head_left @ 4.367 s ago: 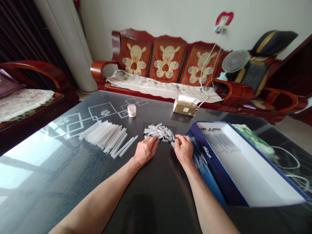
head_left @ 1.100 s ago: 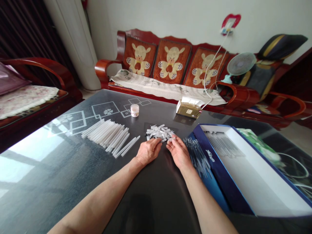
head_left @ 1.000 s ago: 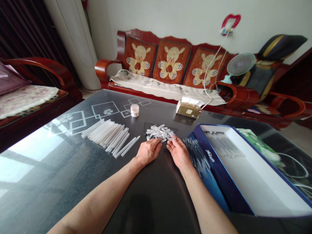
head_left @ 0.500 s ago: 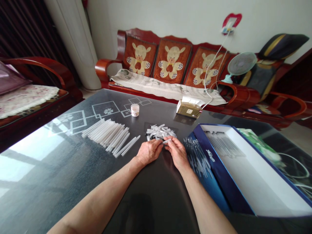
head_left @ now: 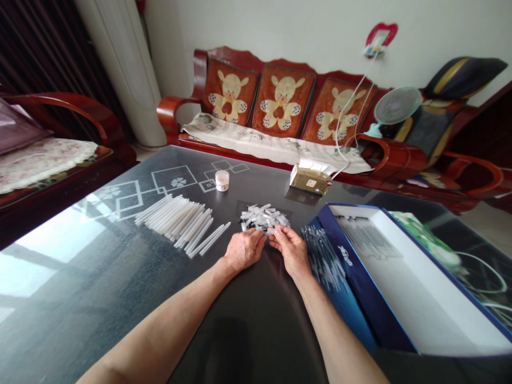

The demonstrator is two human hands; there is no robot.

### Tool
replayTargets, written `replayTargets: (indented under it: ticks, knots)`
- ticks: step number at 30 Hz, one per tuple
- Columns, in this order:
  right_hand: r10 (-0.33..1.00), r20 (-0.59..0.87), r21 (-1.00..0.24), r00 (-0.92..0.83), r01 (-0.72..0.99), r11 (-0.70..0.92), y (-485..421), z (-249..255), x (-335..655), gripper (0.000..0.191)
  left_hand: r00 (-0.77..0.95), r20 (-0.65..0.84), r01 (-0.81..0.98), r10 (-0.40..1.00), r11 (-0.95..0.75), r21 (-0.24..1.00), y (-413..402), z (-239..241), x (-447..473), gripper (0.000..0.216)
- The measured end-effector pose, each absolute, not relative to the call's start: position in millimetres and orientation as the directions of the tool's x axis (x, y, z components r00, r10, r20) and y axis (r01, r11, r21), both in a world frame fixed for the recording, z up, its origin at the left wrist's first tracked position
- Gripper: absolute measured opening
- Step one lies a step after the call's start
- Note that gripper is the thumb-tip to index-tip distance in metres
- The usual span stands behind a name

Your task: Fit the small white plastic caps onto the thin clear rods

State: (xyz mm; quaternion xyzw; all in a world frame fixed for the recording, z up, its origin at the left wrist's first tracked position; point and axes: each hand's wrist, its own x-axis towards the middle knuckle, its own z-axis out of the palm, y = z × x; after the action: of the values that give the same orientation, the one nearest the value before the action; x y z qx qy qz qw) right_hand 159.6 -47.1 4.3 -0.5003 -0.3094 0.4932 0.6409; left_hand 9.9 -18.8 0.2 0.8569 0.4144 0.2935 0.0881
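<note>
My left hand (head_left: 245, 249) and my right hand (head_left: 292, 249) meet over the near edge of a heap of short white pen caps (head_left: 264, 214). A small whitish piece that looks like one of these pen caps (head_left: 272, 231) sits between my fingertips. My right thumb and fingers pinch it, while the closed left fingers grip at its left end, partly hiding it. Left of my hands lie rows of long white pen barrels (head_left: 176, 218), two of them apart from the rest. Thin dark-tipped clear refills (head_left: 324, 258) lie just right of my right hand.
An open blue box (head_left: 360, 272) with a white inside holds more refills (head_left: 370, 237) at its far end. Farther back stand a small round jar (head_left: 222, 181) and a tissue pack (head_left: 311, 179). A green-and-white bag (head_left: 428, 240) and white cable lie beyond the box.
My right fingers have shifted slightly left and closed in around the small white piece, so less of it shows. The left hand has hardly moved.
</note>
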Motion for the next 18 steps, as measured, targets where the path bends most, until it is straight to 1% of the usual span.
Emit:
replayTargets:
  ticks: [7,13,18]
  knots:
    - [0.932,-0.174,-0.916,0.317,-0.401,-0.035,-50.3,7.2,157.6,0.037,0.49,0.464,0.684,0.738,-0.656,0.32,-20.3,0.7,9.9,0.034]
    - [0.927,-0.255,-0.894,0.275,-0.433,-0.117,-50.5,8.6,160.1,0.037,0.546,0.484,0.679,0.684,-0.7,0.223,-21.9,4.8,8.3,0.027]
    - [0.917,-0.288,-0.874,0.278,-0.468,-0.132,-51.1,8.9,158.0,0.037,0.569,0.492,0.685,0.659,-0.711,0.16,-22.3,2.3,8.5,0.022]
